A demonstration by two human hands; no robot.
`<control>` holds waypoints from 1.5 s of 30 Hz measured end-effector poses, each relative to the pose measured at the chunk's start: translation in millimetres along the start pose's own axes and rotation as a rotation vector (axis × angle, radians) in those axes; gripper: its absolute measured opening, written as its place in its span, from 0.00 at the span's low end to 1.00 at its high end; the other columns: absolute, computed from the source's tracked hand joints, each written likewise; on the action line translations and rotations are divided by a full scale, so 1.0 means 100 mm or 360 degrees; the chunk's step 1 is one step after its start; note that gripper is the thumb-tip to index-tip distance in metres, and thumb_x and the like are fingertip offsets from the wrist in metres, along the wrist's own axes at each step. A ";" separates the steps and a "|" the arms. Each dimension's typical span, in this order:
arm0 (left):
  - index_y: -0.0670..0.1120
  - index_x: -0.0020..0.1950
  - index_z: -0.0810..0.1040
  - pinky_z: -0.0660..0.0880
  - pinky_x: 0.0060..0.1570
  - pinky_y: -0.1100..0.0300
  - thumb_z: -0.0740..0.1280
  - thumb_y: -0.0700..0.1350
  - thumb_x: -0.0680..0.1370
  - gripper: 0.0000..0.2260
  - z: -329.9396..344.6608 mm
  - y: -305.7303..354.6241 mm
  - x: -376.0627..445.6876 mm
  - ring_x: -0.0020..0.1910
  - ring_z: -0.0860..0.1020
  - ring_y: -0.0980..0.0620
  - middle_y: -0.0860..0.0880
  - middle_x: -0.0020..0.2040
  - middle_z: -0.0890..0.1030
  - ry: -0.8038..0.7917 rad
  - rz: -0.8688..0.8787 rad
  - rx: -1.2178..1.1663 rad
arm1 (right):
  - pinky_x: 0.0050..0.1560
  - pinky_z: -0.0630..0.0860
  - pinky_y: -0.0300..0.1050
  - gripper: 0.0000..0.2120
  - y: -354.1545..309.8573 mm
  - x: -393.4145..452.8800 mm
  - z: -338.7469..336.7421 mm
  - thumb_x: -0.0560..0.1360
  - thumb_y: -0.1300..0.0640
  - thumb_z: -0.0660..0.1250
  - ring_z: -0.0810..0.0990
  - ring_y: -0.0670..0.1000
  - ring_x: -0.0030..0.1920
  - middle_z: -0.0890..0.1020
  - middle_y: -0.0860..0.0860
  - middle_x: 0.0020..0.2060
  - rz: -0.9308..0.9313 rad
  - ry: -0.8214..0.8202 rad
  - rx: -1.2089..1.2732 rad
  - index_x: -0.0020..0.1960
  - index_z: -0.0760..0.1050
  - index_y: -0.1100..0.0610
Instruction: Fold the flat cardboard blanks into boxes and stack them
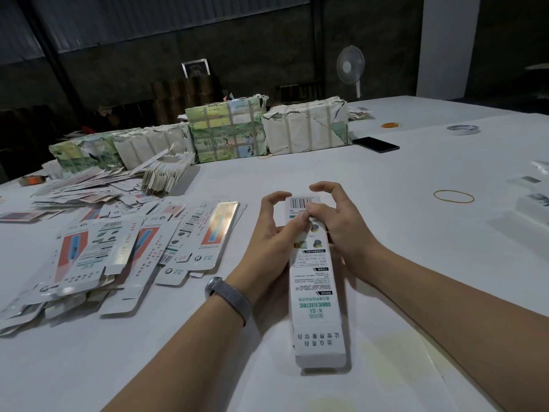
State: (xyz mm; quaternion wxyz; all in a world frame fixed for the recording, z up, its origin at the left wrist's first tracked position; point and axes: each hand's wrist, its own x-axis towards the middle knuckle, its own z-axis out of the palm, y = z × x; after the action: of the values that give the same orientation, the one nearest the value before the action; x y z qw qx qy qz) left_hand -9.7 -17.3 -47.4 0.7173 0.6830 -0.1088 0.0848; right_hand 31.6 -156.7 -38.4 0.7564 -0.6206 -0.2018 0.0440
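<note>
From the head camera, a long white box (312,281) lies lengthwise on the tabletop (401,179), its near flap open. The left hand (274,227) and the right hand (335,221) both pinch the box's far end near the barcode, fingers curled. Left of the box lies a heap of flat blanks (118,242); beyond it, wrapped bundles (228,129).
</note>
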 end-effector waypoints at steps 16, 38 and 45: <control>0.59 0.63 0.66 0.80 0.34 0.56 0.67 0.49 0.81 0.15 -0.01 -0.02 0.00 0.37 0.84 0.47 0.46 0.43 0.86 -0.0003 -0.0024 0.0048 | 0.28 0.76 0.41 0.06 0.05 0.06 -0.07 0.79 0.60 0.67 0.81 0.53 0.28 0.84 0.56 0.34 0.0041 0.0006 0.0091 0.49 0.72 0.50; 0.60 0.61 0.69 0.79 0.36 0.59 0.61 0.58 0.78 0.12 -0.01 -0.04 0.05 0.39 0.86 0.49 0.49 0.44 0.87 0.0184 -0.0037 0.0109 | 0.39 0.83 0.51 0.11 0.07 0.03 0.00 0.81 0.54 0.66 0.85 0.53 0.37 0.82 0.58 0.41 0.0006 0.0099 -0.0109 0.60 0.69 0.44; 0.56 0.63 0.67 0.71 0.22 0.65 0.60 0.55 0.84 0.09 -0.06 -0.01 0.04 0.25 0.79 0.57 0.52 0.32 0.82 0.0479 0.0011 0.0247 | 0.52 0.80 0.46 0.26 -0.10 -0.02 0.04 0.71 0.39 0.70 0.82 0.47 0.50 0.77 0.45 0.54 -0.0135 -0.0077 -0.0985 0.67 0.71 0.42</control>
State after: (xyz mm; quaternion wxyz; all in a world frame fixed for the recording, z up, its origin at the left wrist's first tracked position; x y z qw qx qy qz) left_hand -5.1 -11.7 -47.0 0.6702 0.7156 0.0045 0.1969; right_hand 26.7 -156.0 -29.0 0.5276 -0.8112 -0.2494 -0.0364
